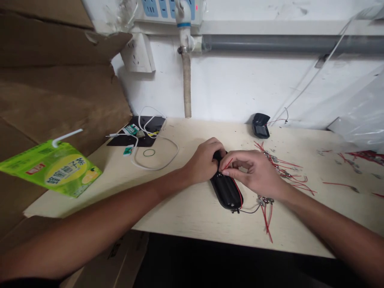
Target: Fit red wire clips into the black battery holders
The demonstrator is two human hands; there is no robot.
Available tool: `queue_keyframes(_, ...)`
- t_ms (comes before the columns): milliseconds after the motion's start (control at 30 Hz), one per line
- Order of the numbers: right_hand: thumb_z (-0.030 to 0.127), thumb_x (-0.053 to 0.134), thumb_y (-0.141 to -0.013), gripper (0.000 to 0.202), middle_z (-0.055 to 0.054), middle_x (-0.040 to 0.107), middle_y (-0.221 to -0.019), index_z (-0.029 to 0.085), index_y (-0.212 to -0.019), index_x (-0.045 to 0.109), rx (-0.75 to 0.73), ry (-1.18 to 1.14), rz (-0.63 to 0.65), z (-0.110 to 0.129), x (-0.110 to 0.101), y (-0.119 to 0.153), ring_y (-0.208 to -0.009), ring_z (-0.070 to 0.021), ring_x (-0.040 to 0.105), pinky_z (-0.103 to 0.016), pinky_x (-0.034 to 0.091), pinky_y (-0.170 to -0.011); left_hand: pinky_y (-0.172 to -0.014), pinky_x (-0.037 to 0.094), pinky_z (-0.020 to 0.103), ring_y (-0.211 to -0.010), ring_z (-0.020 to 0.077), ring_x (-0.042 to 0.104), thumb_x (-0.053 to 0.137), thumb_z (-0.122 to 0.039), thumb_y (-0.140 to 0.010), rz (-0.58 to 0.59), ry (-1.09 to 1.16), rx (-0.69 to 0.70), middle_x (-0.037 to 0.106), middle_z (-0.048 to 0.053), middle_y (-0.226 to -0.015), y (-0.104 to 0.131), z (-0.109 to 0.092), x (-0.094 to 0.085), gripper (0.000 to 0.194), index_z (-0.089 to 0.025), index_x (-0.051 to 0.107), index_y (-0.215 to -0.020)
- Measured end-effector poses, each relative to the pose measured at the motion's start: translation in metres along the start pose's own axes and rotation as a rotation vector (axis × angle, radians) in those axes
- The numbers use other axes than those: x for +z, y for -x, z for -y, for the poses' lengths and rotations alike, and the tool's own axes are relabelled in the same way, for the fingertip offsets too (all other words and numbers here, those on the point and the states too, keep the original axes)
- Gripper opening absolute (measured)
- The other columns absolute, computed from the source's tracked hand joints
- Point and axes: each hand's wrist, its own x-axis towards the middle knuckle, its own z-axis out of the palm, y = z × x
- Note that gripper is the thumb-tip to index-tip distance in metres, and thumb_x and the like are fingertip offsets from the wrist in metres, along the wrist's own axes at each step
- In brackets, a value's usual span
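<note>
A long black plastic case (227,193) with rounded ends lies on the pale tabletop, its near end toward me. My left hand (207,160) is closed around its far end. At the case's upper right, my right hand (255,170) pinches a thin red wire (228,163) between thumb and forefinger. The red wire also runs down the right side of the case, and a dark wire (251,211) leaves its near end. Beside my right hand lie several red wires with small metal pieces (285,174), and another bunch (266,218) sits nearer the table edge.
An open small black case (260,125) stands near the wall. At left are a green drink carton (51,168) with a straw, a white cable (171,160) and a black sheet (123,140). A corrugated hose (186,86) hangs behind. Clear plastic (357,108) is at right.
</note>
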Motion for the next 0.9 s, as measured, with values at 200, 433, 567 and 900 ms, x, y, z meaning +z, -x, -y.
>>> queue_keyframes(200,0.019,0.063,-0.079,0.003,-0.002,0.065,-0.073,0.018,-0.077,0.063,-0.025,0.081,0.021,-0.001,-0.003,0.000,-0.067,-0.0136,0.057,-0.027,0.044,-0.060,-0.070,0.043,0.027,-0.077,0.0129,0.053,0.043,0.001,-0.060,0.015,-0.003,-0.006,0.057,0.001,-0.081,0.000,-0.002,-0.001,0.024,-0.018,0.054,-0.071)
queue_keyframes(433,0.015,0.060,-0.082,0.006,-0.003,0.066,-0.080,0.018,-0.077,0.062,-0.178,0.168,0.092,-0.003,-0.003,-0.003,-0.069,-0.0130,0.059,-0.028,0.047,-0.066,-0.069,0.043,0.026,-0.075,0.0119,0.052,0.039,0.002,-0.057,0.025,-0.032,0.004,0.056,0.000,-0.077,-0.001,-0.003,-0.002,0.027,-0.017,0.053,-0.071)
queue_keyframes(567,0.013,0.058,-0.083,0.009,-0.003,0.066,-0.078,0.017,-0.077,0.062,-0.242,0.217,0.074,-0.004,0.000,-0.002,-0.068,-0.0126,0.058,-0.027,0.047,-0.065,-0.068,0.042,0.026,-0.072,0.0118,0.051,0.039,0.002,-0.056,0.010,-0.031,0.003,0.054,0.000,-0.074,0.000,-0.004,-0.001,0.026,-0.016,0.052,-0.069)
queue_keyframes(900,0.010,0.047,-0.085,0.021,-0.003,0.057,-0.068,0.017,-0.067,0.057,-0.350,0.393,0.070,0.003,0.005,0.003,-0.061,-0.0121,0.051,-0.025,0.040,-0.055,-0.065,0.041,0.025,-0.072,0.0118,0.049,0.037,0.002,-0.065,-0.042,-0.083,0.061,0.050,0.001,-0.077,0.003,-0.011,0.003,0.023,-0.018,0.048,-0.070)
